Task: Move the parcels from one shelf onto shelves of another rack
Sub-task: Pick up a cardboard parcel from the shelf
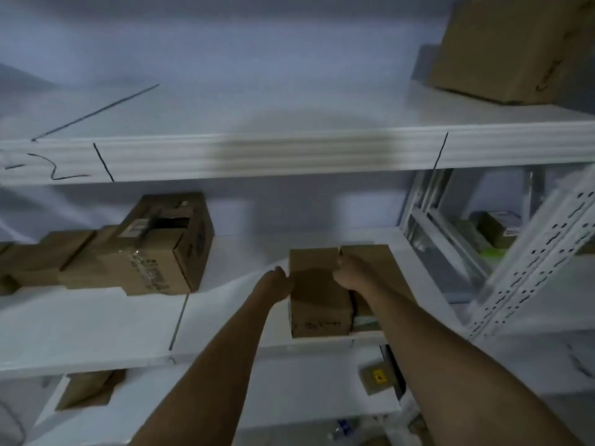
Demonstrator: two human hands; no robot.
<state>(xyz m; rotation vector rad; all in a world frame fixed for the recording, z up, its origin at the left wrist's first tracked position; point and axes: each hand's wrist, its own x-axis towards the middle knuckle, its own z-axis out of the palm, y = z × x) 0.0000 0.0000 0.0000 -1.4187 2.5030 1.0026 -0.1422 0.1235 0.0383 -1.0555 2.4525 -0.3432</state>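
A small brown cardboard parcel [317, 294] stands on the white middle shelf [225, 317], close to its front edge. My left hand [273, 283] presses against the parcel's left side. My right hand [349, 272] grips its top right edge, fingers curled over the back. A second brown box [383, 268] sits right beside the parcel, touching it, partly hidden by my right forearm. The frame is blurred by motion.
A larger taped carton [161, 249] and flatter boxes [48, 259] fill the left of the same shelf. A big box [502, 49] stands on the top shelf at right. More parcels lie on the lower shelf [87, 389], [378, 378]. A perforated rack post [541, 259] rises at right.
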